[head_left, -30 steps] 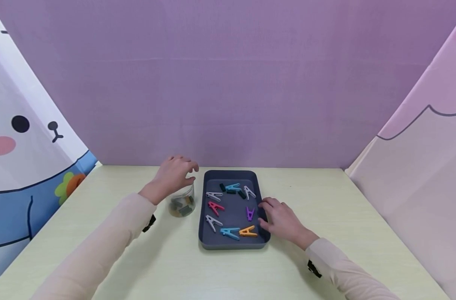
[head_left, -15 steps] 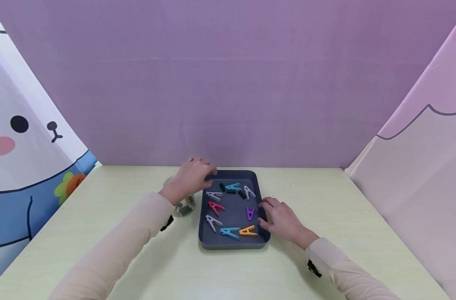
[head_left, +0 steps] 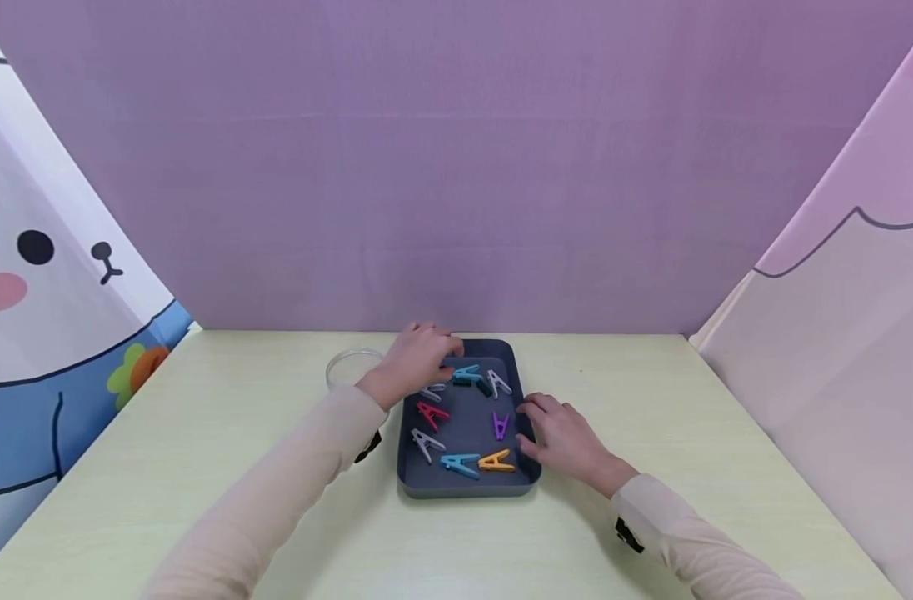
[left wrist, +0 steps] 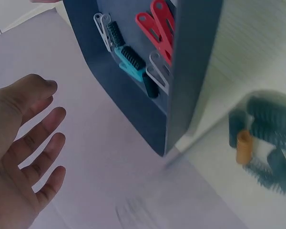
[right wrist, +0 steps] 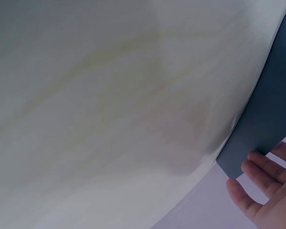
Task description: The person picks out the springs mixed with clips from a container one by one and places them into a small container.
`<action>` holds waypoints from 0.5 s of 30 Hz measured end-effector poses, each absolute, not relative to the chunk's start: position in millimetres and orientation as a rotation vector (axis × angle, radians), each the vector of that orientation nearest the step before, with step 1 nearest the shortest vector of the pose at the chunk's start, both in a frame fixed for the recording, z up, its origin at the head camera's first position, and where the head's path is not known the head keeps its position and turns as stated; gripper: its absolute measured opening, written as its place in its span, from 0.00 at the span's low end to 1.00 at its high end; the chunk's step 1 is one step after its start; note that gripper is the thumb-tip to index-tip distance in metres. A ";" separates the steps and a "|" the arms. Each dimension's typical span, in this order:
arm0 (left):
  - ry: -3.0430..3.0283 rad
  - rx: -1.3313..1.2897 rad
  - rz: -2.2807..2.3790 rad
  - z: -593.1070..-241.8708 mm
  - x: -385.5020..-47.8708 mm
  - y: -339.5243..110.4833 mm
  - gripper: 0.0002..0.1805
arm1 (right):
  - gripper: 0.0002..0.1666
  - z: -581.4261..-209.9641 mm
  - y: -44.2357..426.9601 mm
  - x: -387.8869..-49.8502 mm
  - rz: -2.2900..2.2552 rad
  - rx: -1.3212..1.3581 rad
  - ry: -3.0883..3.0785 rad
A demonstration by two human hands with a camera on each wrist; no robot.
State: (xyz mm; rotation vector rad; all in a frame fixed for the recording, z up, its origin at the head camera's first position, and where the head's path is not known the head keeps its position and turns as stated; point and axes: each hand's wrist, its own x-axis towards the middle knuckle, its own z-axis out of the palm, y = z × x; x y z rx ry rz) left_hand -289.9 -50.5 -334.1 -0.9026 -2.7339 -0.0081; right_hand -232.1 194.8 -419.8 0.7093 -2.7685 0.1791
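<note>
My left hand (head_left: 414, 360) hovers over the back left part of a dark grey tray (head_left: 470, 427). In the left wrist view its fingers are spread, with nothing between them. Near it lie a blue clothespin (head_left: 466, 372) and small dark ribbed cylinders (left wrist: 132, 57). My right hand (head_left: 569, 437) rests at the tray's right rim, its fingertips touching the wall in the right wrist view. Around the tray's floor lie a red clothespin (head_left: 431, 414), a purple clothespin (head_left: 501, 426), an orange clothespin (head_left: 496, 461), another blue clothespin (head_left: 460, 464) and several pale grey clothespins (head_left: 426, 443).
Left of the tray stands a clear round jar (head_left: 351, 354), partly hidden by my left forearm. Dark ribbed cylinders and an orange cylinder (left wrist: 244, 148) show in it. Behind the pale table (head_left: 336, 533) rises a purple backdrop (head_left: 456, 167); printed cloths hang at both sides.
My left hand has moved right from above the jar to over the tray's back left part, now covering one dark cylinder and part of a grey clothespin. My right hand has stayed put.
</note>
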 end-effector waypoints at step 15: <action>-2.795 -0.881 -0.022 -345.9 -300.5 -16.4 0.16 | 0.25 -419.3 194.6 -232.2 0.192 0.703 -2.768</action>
